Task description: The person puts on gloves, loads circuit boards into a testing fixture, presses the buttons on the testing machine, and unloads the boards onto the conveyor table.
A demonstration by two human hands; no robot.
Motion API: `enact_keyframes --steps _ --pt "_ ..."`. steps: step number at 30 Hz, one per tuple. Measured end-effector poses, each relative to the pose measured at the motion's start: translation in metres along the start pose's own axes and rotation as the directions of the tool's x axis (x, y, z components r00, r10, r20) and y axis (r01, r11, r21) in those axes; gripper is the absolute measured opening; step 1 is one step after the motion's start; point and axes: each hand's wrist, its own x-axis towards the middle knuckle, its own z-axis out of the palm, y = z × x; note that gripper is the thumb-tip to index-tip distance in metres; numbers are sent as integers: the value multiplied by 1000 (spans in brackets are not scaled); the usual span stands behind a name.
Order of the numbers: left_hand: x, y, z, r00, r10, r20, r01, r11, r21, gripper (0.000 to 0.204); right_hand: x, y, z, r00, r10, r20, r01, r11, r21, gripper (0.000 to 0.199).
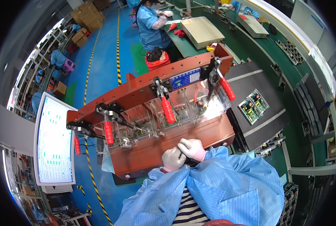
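My left hand (173, 158) and my right hand (192, 148), both in white gloves, are curled into fists that meet at the front edge of a reddish-brown test fixture (149, 158). No object shows in either one; the undersides are hidden. Beyond them on the fixture is a row of clear plastic covers (183, 105) over wired parts. Toggle clamps with red handles, among them a middle one (167, 110) and a right one (227, 89), stand along its back wall. Neither hand touches a clamp.
A screen (55, 141) stands left of the fixture. To the right, green circuit boards (254, 106) lie on a dark conveyor (264, 124). Past the fixture, a co-worker in blue (151, 30) sits at a green bench beside a beige metal box (202, 32). A red stool (157, 62) holds dark items.
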Motion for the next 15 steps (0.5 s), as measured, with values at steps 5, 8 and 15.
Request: enact_keyframes --steps 5,8,15 --pt "1 0 0 1000 3 4 -3 1000 -3 18 1 -2 0 1000 14 -9 -14 1000 -5 14" --pt "2 1 -2 1000 -6 2 6 1000 -8 19 1 -1 0 1000 7 -4 -7 1000 -3 14" --pt "3 0 1 1000 -2 -7 1 999 -35 20 2 -2 -2 999 33 5 -33 999 -3 14"
